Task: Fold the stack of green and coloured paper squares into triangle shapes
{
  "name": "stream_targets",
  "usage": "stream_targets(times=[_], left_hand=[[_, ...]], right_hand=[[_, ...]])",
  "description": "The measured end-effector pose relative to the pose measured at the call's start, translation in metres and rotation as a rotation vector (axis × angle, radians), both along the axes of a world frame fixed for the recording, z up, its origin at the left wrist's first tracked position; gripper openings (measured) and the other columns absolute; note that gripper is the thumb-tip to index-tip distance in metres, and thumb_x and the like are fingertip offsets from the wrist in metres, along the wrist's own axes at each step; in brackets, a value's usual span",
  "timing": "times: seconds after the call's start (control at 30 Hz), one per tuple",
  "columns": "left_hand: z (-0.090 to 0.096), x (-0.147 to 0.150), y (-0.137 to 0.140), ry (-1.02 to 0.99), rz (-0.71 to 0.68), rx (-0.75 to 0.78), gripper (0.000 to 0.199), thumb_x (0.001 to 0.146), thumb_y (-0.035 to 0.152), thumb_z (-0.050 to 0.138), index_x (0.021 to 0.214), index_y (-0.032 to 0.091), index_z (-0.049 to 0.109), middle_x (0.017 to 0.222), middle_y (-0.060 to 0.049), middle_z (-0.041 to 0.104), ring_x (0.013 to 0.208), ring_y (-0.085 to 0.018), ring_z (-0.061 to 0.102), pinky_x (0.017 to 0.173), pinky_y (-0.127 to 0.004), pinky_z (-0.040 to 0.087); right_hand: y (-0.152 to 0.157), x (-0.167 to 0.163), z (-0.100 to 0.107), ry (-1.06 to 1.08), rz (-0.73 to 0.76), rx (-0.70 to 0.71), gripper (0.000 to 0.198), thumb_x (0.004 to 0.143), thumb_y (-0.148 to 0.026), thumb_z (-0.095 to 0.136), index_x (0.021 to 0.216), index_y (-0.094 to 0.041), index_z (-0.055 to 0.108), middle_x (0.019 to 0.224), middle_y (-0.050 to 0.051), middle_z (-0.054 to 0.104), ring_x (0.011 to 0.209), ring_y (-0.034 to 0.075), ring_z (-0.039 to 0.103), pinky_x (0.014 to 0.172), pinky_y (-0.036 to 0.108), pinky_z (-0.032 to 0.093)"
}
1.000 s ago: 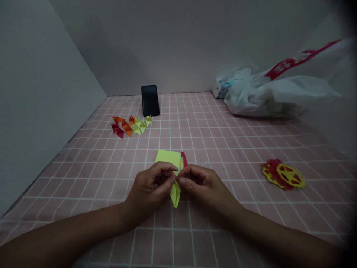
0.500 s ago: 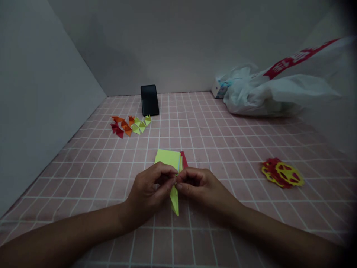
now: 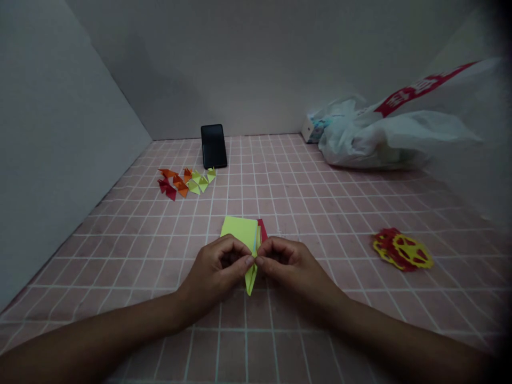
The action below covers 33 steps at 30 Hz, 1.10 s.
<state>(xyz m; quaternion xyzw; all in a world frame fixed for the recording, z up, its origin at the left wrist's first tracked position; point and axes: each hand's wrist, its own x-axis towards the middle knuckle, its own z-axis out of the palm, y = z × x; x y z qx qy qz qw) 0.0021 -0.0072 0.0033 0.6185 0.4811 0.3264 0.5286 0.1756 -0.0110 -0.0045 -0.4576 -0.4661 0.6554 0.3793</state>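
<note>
Yellow-green in the head view, a folded paper (image 3: 250,281) hangs just below centre, at six o'clock, pinched at its upper part by the left hand (image 3: 218,268) and right hand (image 3: 295,265), each closed thumb to fingers. From it, a paper stack (image 3: 239,228) lies near twelve, small folded pieces (image 3: 202,182) toward ten-thirty, and cut-outs (image 3: 401,249) toward three.
</note>
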Motion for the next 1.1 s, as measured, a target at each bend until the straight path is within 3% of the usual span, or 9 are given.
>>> stream_targets(times=[0.13,0.4,0.57,1.1], left_hand=[[-0.0002,0.0011,-0.0015,0.008,0.02,-0.019,0.016,0.082,0.027,0.062,0.071,0.015,0.06,0.068,0.001,0.056,0.061,-0.011,0.051,0.055,-0.021,0.041],[-0.002,0.0014,-0.0007,-0.134,0.056,-0.248,0.02,0.082,0.034,0.063,0.075,0.016,0.059,0.057,0.004,0.053,0.049,-0.008,0.046,0.047,-0.019,0.037],[-0.002,0.0016,-0.0014,-0.182,0.052,-0.261,0.021,0.08,0.034,0.065,0.074,0.015,0.058,0.057,0.004,0.054,0.049,-0.008,0.046,0.048,-0.02,0.038],[-0.0015,0.0014,-0.0022,-0.119,0.036,-0.179,0.018,0.08,0.032,0.064,0.073,0.016,0.06,0.061,0.002,0.056,0.054,-0.01,0.047,0.049,-0.02,0.038]], right_hand=[[-0.0005,-0.0005,-0.0008,0.039,0.002,-0.002,0.016,0.075,-0.025,0.066,0.068,-0.015,0.056,0.064,-0.004,0.051,0.058,0.008,0.044,0.055,0.022,0.034],[-0.0022,-0.0001,-0.0034,0.134,0.048,-0.15,0.018,0.08,-0.033,0.066,0.078,-0.017,0.058,0.054,-0.006,0.052,0.045,0.006,0.043,0.044,0.019,0.029],[-0.0025,-0.0001,-0.0016,0.148,0.051,-0.195,0.02,0.077,-0.033,0.069,0.078,-0.017,0.056,0.052,-0.006,0.053,0.043,0.006,0.044,0.042,0.018,0.031],[-0.0014,-0.0003,-0.0019,0.113,0.062,-0.158,0.024,0.074,-0.033,0.072,0.073,-0.018,0.053,0.056,-0.007,0.051,0.044,0.006,0.045,0.042,0.019,0.032]])
